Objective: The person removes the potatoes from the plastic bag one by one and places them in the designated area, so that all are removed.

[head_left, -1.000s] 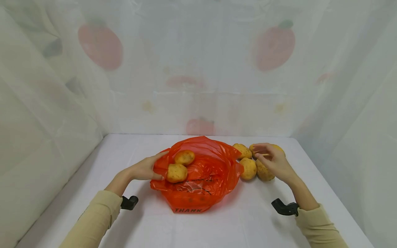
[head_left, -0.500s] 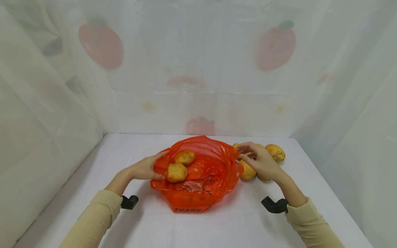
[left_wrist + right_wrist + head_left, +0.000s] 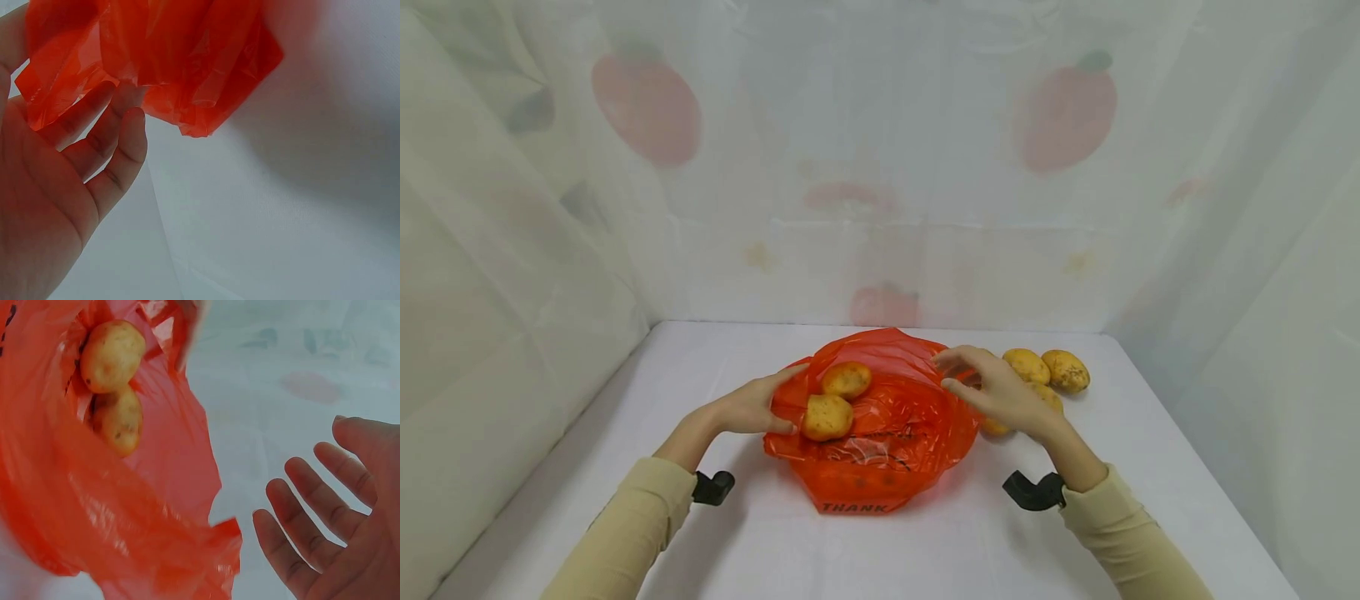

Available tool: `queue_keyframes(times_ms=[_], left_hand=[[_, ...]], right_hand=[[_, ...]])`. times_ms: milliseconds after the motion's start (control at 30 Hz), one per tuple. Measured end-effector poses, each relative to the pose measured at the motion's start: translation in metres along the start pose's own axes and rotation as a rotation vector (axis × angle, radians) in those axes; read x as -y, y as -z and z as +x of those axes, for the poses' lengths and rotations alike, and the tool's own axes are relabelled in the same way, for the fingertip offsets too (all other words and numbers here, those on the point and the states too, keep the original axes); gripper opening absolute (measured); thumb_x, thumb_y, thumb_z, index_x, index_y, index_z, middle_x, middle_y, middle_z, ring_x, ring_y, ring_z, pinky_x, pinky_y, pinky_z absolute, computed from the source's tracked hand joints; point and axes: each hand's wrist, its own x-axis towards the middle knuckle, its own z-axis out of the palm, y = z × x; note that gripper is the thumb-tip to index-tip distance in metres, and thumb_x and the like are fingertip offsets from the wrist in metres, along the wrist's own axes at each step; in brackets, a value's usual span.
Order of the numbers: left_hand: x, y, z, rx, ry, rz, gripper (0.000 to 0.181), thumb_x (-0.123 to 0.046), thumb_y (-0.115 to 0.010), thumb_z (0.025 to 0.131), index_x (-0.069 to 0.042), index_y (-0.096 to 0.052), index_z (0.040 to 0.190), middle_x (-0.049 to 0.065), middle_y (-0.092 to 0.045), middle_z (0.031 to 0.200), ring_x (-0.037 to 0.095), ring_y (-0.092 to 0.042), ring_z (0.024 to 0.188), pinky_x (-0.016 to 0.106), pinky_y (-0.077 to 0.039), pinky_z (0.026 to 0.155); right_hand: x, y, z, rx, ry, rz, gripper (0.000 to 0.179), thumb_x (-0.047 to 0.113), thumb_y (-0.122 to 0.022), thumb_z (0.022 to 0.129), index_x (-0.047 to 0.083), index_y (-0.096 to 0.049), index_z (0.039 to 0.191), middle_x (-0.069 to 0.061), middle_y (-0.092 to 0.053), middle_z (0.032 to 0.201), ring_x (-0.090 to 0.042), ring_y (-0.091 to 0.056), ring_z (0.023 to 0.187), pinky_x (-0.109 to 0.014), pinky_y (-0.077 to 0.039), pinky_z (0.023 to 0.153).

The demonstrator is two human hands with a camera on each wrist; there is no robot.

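An orange-red plastic bag (image 3: 887, 479) lies with its mouth spread and "THANK" printed on its front. Two yellow potatoes (image 3: 827, 418) rest in its left part and show in the right wrist view too, the lower potato (image 3: 117, 422) touching the upper one. My left hand (image 3: 751, 408) holds the bag's left rim; in the left wrist view the thin plastic (image 3: 206, 75) lies between the thumb and the bent fingers. Over the bag's right rim hovers my right hand (image 3: 1000, 393), its fingers spread and nothing in them, as the right wrist view confirms.
Several more potatoes (image 3: 1065, 372) lie in a cluster on the table right of the bag, partly hidden behind my right hand. A white cloth (image 3: 737, 550) covers the table. Pale curtains with faded fruit prints (image 3: 880, 275) enclose the back and sides.
My right hand has moved left, from above the potato cluster to the bag's right rim, carrying nothing visible. My left hand, the bag and the two potatoes in it have stayed put.
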Motion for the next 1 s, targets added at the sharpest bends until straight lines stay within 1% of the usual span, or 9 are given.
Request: queue_keyframes(times_ms=[100, 167, 300, 400, 467, 600, 767, 800, 1000], left_hand=[[0.000, 0.000, 0.000, -0.002, -0.002, 0.002, 0.090, -0.022, -0.074, 0.074, -0.024, -0.022, 0.147, 0.012, -0.036, 0.144, 0.033, -0.036, 0.128, 0.056, -0.031, 0.103], [-0.001, 0.000, -0.001, 0.001, 0.000, 0.000, 0.090, -0.022, -0.074, 0.074, -0.023, -0.022, 0.147, 0.012, -0.036, 0.143, 0.034, -0.036, 0.128, 0.056, -0.031, 0.102], [-0.001, 0.001, -0.001, 0.006, 0.007, -0.009, 0.090, -0.022, -0.074, 0.074, -0.024, -0.022, 0.147, 0.012, -0.036, 0.143, 0.034, -0.036, 0.128, 0.056, -0.031, 0.102], [-0.002, 0.001, -0.001, 0.006, 0.006, -0.007, 0.090, -0.022, -0.074, 0.074, -0.023, -0.022, 0.147, 0.013, -0.037, 0.143, 0.034, -0.037, 0.127, 0.056, -0.032, 0.102], [-0.002, 0.001, -0.001, 0.005, 0.003, -0.006, 0.090, -0.022, -0.074, 0.074, -0.023, -0.022, 0.147, 0.013, -0.037, 0.143, 0.034, -0.037, 0.127, 0.056, -0.032, 0.102], [-0.002, 0.001, 0.000, 0.006, 0.000, -0.003, 0.090, -0.022, -0.074, 0.074, -0.023, -0.022, 0.147, 0.012, -0.036, 0.143, 0.034, -0.038, 0.127, 0.056, -0.032, 0.101], [-0.001, 0.001, 0.000, 0.007, -0.005, 0.000, 0.090, -0.022, -0.074, 0.074, -0.024, -0.022, 0.147, 0.012, -0.036, 0.144, 0.034, -0.037, 0.128, 0.056, -0.032, 0.102], [-0.001, 0.001, 0.000, 0.007, -0.008, 0.000, 0.090, -0.022, -0.074, 0.074, -0.024, -0.022, 0.147, 0.012, -0.036, 0.144, 0.034, -0.037, 0.128, 0.056, -0.031, 0.102], [0.001, 0.001, -0.001, 0.008, -0.013, -0.003, 0.090, -0.022, -0.074, 0.074, -0.024, -0.021, 0.147, 0.012, -0.035, 0.144, 0.033, -0.036, 0.128, 0.056, -0.030, 0.103]], right_hand=[[0.001, -0.004, 0.008, 0.019, 0.067, -0.021, 0.029, 0.015, -0.060, 0.090, 0.010, -0.056, 0.118, 0.000, -0.062, 0.110, -0.014, -0.060, 0.097, -0.034, -0.051, 0.082], [0.002, -0.006, 0.011, 0.039, 0.077, -0.025, 0.029, 0.016, -0.060, 0.090, 0.011, -0.056, 0.118, -0.001, -0.062, 0.112, -0.014, -0.060, 0.097, -0.033, -0.051, 0.082], [0.005, -0.011, 0.016, 0.089, 0.036, -0.005, 0.031, 0.017, -0.059, 0.090, 0.012, -0.054, 0.121, -0.001, -0.060, 0.116, -0.017, -0.059, 0.102, -0.034, -0.050, 0.085], [0.009, -0.015, 0.021, 0.111, 0.011, 0.007, 0.032, 0.014, -0.058, 0.091, 0.009, -0.052, 0.122, -0.005, -0.059, 0.117, -0.021, -0.057, 0.105, -0.038, -0.049, 0.088], [0.016, -0.017, 0.024, 0.118, 0.003, 0.012, 0.032, 0.010, -0.057, 0.090, 0.007, -0.052, 0.122, -0.008, -0.059, 0.117, -0.024, -0.057, 0.105, -0.041, -0.048, 0.088], [0.035, -0.017, 0.029, 0.149, -0.013, 0.028, 0.031, 0.006, -0.057, 0.090, 0.004, -0.052, 0.120, -0.011, -0.058, 0.117, -0.026, -0.056, 0.105, -0.043, -0.047, 0.089], [0.047, -0.019, 0.038, 0.200, -0.015, 0.042, 0.031, 0.008, -0.056, 0.091, 0.005, -0.052, 0.122, -0.011, -0.057, 0.120, -0.029, -0.055, 0.108, -0.044, -0.046, 0.093], [0.047, -0.020, 0.040, 0.206, -0.016, 0.040, 0.032, 0.009, -0.056, 0.091, 0.005, -0.052, 0.122, -0.011, -0.056, 0.121, -0.028, -0.055, 0.109, -0.043, -0.046, 0.093], [0.018, -0.034, 0.059, 0.232, -0.030, 0.036, 0.034, 0.023, -0.056, 0.092, 0.017, -0.051, 0.125, 0.002, -0.055, 0.123, -0.017, -0.055, 0.111, -0.033, -0.046, 0.093]])
